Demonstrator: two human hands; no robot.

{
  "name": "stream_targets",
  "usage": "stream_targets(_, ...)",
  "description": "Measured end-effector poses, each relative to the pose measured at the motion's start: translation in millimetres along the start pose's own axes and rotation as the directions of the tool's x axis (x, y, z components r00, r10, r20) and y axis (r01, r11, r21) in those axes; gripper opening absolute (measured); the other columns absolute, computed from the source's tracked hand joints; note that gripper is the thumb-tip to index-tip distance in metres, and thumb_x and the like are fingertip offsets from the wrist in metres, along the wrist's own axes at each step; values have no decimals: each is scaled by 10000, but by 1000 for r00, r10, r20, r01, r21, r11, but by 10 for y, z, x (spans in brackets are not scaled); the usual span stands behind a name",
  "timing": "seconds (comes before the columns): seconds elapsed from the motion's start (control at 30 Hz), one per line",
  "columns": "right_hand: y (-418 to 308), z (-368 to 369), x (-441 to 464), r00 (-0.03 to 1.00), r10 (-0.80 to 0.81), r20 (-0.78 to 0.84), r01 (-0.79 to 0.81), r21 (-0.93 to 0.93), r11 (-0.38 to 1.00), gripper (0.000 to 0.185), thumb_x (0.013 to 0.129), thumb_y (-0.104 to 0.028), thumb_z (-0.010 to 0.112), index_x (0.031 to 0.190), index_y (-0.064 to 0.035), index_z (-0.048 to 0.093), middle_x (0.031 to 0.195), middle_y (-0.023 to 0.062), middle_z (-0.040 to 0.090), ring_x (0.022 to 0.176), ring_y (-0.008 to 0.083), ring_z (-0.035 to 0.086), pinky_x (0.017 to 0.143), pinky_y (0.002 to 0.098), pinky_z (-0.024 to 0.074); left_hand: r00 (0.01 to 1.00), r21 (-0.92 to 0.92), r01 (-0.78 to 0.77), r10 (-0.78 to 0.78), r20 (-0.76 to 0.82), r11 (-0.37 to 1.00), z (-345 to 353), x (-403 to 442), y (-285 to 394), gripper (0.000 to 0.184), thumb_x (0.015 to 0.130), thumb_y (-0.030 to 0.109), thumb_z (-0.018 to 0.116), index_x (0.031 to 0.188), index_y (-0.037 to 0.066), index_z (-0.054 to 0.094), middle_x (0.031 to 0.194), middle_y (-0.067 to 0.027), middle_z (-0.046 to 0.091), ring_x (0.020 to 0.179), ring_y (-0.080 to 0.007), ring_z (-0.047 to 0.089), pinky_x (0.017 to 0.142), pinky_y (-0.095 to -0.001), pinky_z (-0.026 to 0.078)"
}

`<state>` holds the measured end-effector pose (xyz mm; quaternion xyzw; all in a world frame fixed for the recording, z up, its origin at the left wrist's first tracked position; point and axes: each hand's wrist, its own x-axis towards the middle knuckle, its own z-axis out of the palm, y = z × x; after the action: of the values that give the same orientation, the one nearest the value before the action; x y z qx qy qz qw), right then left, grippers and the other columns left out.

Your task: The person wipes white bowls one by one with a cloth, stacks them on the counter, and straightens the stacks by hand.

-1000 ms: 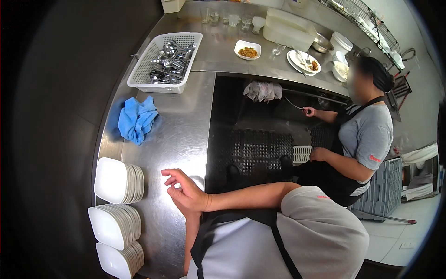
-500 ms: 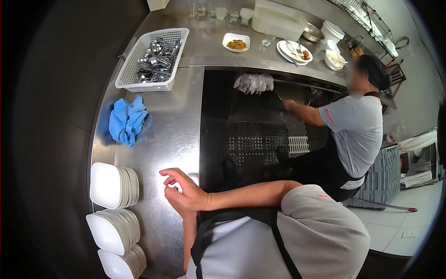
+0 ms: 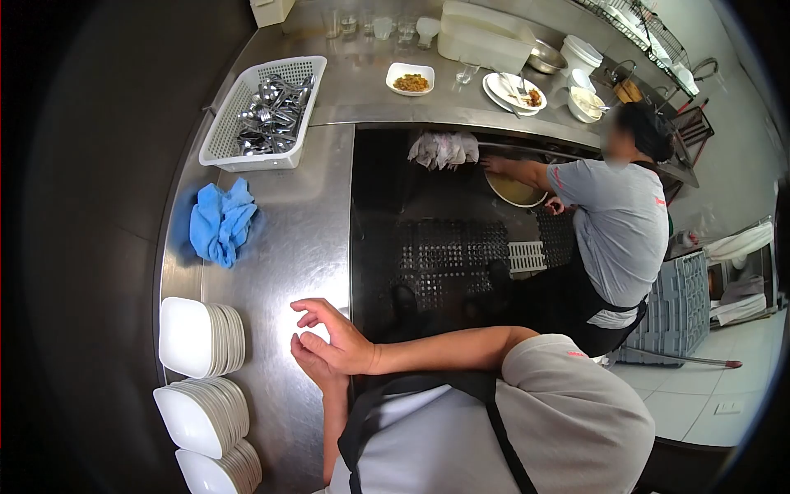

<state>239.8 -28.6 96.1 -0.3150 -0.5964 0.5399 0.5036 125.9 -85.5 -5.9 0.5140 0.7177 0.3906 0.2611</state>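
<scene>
Both my hands are together over the steel counter (image 3: 288, 247), near its right edge. My right hand (image 3: 344, 339) lies across the left one, its fingers loosely curved and apart, with nothing in them. My left hand (image 3: 314, 368) is under it and partly covered; the fingertips that show are stretched out, and I see nothing held. A bright patch between the hands looks like glare on the steel. Left of them stand stacks of white square dishes, the nearest being the upper stack (image 3: 202, 336). A crumpled blue cloth (image 3: 222, 222) lies farther up the counter.
A white perforated basket (image 3: 288, 158) holds cutlery. Along the back counter are a dish of food (image 3: 411, 80), used plates (image 3: 499, 89), glasses and a plastic tub (image 3: 481, 41). To the right, a co-worker (image 3: 621, 214) bends by a round pan (image 3: 518, 193) over floor mats.
The co-worker has moved an arm toward the hanging cloth, and the round pan shows more clearly. My hands stay crossed, almost unmoved. The view has shifted slightly.
</scene>
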Motion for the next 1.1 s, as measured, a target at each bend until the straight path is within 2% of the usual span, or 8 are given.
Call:
stream_targets(0.13,-5,16,18,1000,3,11,-3,-7,1000,492,1000,-226,573,1409,-7,411,1314,148,480,1111,226,577,971,362,468,1000,37,-24,24,-9,999,6,-3,-40,747,934,409,617,1393,-70,273,1271,-260,436,1172,-405,465,987,-486,373)
stream_targets(0.3,-24,47,27,999,8,32,-8,16,1000,500,990,-205,586,1412,-6,407,1320,150,475,1113,223,574,973,356,466,970,-14,-187,183,-161,982,46,33,102,384,958,318,566,1090,-15,429,987,-137,487,916,-271,512,780,-414,396)
stream_targets(0.37,-24,53,30,999,9,39,-10,28,1000,503,988,-198,590,1415,-5,405,1322,151,472,1114,222,572,973,353,465,996,-6,-88,88,-30,996,12,-1,-76,595,950,357,597,1300,-54,346,1167,-233,474,1088,-379,495,934,-477,386)
stream_targets(0.47,-23,63,32,999,5,48,-6,29,1000,508,985,-198,594,1416,-5,406,1319,154,469,1110,223,571,973,348,465,967,-24,-171,163,-195,985,69,33,56,300,981,308,529,1020,18,467,939,-73,480,875,-203,506,748,-369,400)
stream_targets(0.57,-8,62,28,999,-10,48,9,33,999,509,982,-196,599,1414,-5,411,1315,155,468,1103,222,571,970,346,467,993,-32,-99,97,-66,995,39,9,-90,510,942,322,603,1231,-48,405,1104,-206,487,1037,-354,504,873,-458,394)
stream_targets(0.67,-6,56,25,999,3,41,-4,33,999,503,979,-190,600,1409,-6,418,1313,156,467,1099,222,572,967,346,469,960,13,-184,183,-213,983,98,18,-5,301,982,313,529,1022,23,462,948,-67,472,878,-195,496,754,-362,401)
stream_targets(0.77,27,49,22,999,4,36,-5,19,1000,496,978,-183,597,1406,-6,422,1311,156,468,1098,219,572,965,344,471,996,-62,-74,71,-51,995,14,6,51,524,940,331,605,1246,-39,395,1102,-191,473,1034,-338,497,861,-456,389)
stream_targets(1.1,51,94,65,999,19,33,-20,41,999,492,962,-147,610,1402,-23,429,1297,139,469,1077,199,569,924,324,489,991,-80,-104,97,-91,991,19,6,67,398,922,302,600,1104,0,416,1020,-150,447,968,-301,476,825,-440,377)
